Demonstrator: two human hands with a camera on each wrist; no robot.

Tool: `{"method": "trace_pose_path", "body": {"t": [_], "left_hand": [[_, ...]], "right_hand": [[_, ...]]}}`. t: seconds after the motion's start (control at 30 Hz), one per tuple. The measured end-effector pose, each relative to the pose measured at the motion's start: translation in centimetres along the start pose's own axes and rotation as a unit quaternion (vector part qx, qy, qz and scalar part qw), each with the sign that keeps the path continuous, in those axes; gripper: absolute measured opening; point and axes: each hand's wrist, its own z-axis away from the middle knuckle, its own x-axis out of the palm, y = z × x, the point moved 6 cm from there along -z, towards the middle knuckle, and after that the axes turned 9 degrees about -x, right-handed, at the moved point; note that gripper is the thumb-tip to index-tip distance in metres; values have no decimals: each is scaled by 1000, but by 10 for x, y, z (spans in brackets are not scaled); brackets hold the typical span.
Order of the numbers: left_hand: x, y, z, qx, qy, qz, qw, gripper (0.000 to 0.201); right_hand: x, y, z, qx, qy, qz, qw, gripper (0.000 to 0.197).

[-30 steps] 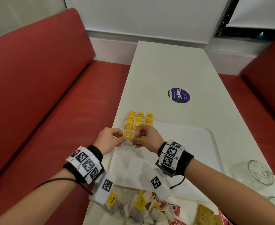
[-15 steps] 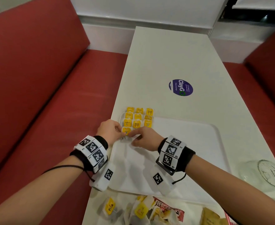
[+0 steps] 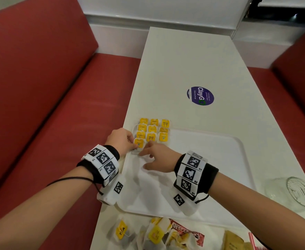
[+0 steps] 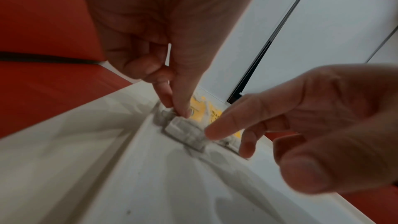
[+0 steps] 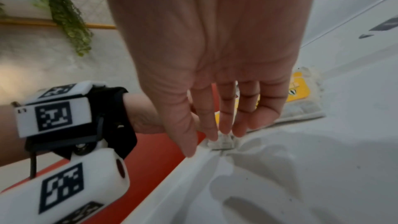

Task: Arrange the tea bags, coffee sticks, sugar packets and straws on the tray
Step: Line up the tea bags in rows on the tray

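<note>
left grip (image 3: 120, 141) pinches a flat papery tea bag (image 3: 139, 144); right grip (image 3: 158, 158) presses it, fingers straight.

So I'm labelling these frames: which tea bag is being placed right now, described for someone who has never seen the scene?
On the long white table lies a white plastic tray with yellow-tagged tea bags in rows at its far left corner. The one being placed is nearest the person, alone in a new row, touched by the left hand and right hand.
</note>
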Motion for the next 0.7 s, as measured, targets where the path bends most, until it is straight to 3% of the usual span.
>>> {"method": "trace_pose_path", "body": {"t": [0.5,0.7], "left_hand": [[-6,-1,4,8,15,-3,1000,22],[-39,10,57,73,29,76,994,27]], "right_hand": [[4,-4,-7,-8,-14,55,998,46],[-21,-26,25,-27,43,7,999,43]]}}
